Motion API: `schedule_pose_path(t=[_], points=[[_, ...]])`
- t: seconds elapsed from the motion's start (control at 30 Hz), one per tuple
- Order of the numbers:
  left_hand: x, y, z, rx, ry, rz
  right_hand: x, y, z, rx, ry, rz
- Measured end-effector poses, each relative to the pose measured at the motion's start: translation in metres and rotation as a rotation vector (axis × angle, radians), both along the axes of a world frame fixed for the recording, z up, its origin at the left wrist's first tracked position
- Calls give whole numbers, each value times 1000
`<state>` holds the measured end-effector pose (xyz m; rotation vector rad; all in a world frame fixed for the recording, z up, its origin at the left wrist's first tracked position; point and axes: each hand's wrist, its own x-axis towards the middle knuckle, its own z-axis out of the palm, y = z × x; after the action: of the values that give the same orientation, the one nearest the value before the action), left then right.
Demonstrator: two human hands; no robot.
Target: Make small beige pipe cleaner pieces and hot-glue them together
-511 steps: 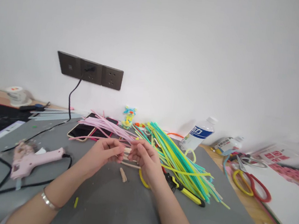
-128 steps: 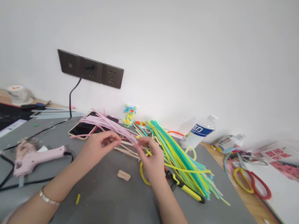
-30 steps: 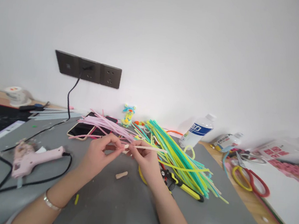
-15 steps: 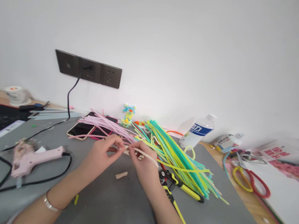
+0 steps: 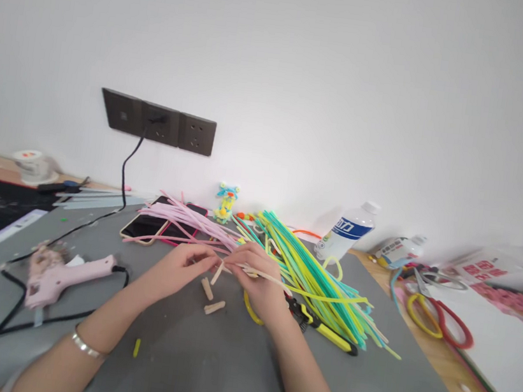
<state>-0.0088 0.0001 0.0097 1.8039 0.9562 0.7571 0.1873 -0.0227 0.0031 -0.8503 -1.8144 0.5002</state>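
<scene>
My left hand (image 5: 187, 270) is closed, thumb and fingers pinched at a short beige folded piece of pipe cleaner (image 5: 217, 273) that hangs down between both hands. My right hand (image 5: 255, 279) meets it from the other side, its fingers closed round a long beige pipe cleaner (image 5: 263, 276) that runs back across the hand. Below the fingertips, one short beige piece (image 5: 207, 288) and another beige piece (image 5: 214, 307) lie on the grey mat. Yellow-and-black pliers (image 5: 332, 337) lie partly behind my right wrist. A yellow curved strip (image 5: 252, 308) shows beside that hand.
Pink pipe cleaners (image 5: 176, 216) lie over two phones (image 5: 144, 229). A green and yellow bundle (image 5: 308, 279) spreads at right, near a bottle (image 5: 346, 231). A pink glue gun (image 5: 70, 278) with a black cord rests at left. Scissors (image 5: 440, 319) lie far right.
Another short beige piece now lies on the mat, and a further one hangs between my fingers. My left hand has turned flatter. The yellow curved strip has come into sight beside my right hand.
</scene>
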Motion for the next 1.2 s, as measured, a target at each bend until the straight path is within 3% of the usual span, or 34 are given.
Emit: schedule_pose_path(t=[0.3, 0.57, 0.87, 1.2], points=[[5, -6, 5, -287, -246, -24, -1, 1, -1, 18, -45, -8], [4, -7, 2, -332, -323, -3, -10, -8, 7, -55, 16, 16], [7, -7, 4, -361, -435, 69, -16, -8, -1, -301, 241, -170], [18, -10, 2, -376, -642, 196, -23, -8, -3, -470, 415, -62]])
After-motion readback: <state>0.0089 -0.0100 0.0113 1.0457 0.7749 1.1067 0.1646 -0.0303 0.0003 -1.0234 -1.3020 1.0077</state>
